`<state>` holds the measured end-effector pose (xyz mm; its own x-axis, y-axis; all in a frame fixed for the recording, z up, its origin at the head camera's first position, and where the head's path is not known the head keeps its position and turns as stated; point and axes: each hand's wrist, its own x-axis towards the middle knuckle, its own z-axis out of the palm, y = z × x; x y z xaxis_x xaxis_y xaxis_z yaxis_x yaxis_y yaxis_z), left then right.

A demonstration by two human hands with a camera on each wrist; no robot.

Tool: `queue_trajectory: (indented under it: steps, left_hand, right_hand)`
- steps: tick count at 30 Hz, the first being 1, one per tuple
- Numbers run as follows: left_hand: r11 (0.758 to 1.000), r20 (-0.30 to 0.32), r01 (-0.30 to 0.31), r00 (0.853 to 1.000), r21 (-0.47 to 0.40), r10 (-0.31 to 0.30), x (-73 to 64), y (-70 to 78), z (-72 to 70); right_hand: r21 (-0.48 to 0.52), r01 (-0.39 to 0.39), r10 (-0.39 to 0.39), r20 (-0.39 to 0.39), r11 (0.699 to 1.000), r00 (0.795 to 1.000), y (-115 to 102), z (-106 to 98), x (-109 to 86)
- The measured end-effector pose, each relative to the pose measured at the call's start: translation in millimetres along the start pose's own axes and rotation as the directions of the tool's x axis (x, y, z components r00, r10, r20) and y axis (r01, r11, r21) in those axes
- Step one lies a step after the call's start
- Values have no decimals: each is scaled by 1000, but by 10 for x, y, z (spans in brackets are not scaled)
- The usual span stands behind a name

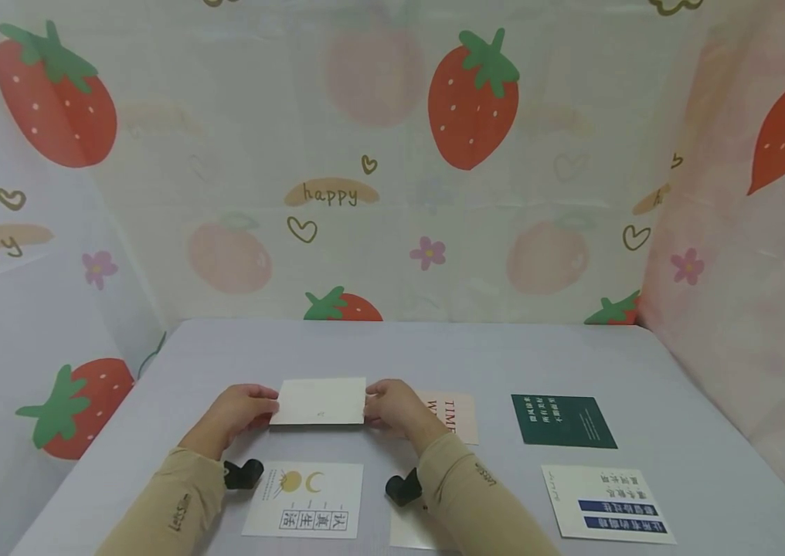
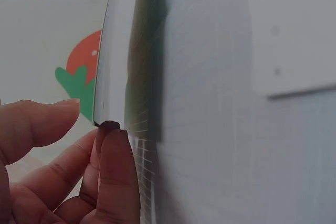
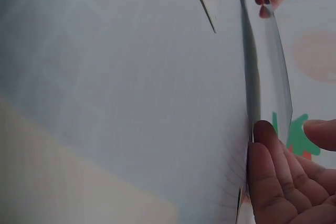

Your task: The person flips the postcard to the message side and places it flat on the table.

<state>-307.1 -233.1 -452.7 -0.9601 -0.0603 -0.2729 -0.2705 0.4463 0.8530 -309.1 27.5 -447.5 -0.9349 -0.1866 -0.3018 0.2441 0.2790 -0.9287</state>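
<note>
Left hand (image 1: pixel 234 413) and right hand (image 1: pixel 398 405) grasping opposite ends of a white card (image 1: pixel 321 400), over a white bench (image 1: pixel 434 357), pink card (image 1: pixel 460 417) partly hidden by the right hand, sun-and-moon card (image 1: pixel 309 494) nearer the person, green card (image 1: pixel 566 425) farther right

Fingers (image 2: pixel 118 174) touching white card (image 2: pixel 114 66); strawberry print (image 2: pixel 83 62) behind.

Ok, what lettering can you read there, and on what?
"happy": strawberry-print backdrop, whole at centre, cut off at both sides.
"LetsSlim": left sleeve and, blurrier, right sleeve.
"TIME", "W": pink card, partly covered by the right hand.
"认真生活": sun-and-moon card.
Too small or blurred: that card's finer print, dark green card, navy-barred card, held white card's mark.
</note>
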Motion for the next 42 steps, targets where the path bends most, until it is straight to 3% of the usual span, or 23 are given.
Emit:
queue_trajectory:
  steps: [5,12,21,42]
  left_hand:
    - [1000,-2,11,1000,4,-11,1,-9,6]
    - [994,7,90,996,-68,-90,-5,12,23]
    - [990,14,128,992,-54,-127,-31,33,22]
    - [994,27,103,994,-28,-102,-100,69,13]
  right_hand:
    - [-8,3,-3,13,1000,1000,18,-4,16]
    - [-41,-24,24,9,999,1000,29,-28,10]
    - [-70,-23,24,6,997,1000,18,-17,-4]
    - [-89,-41,41,-6,995,999,-8,-2,-47]
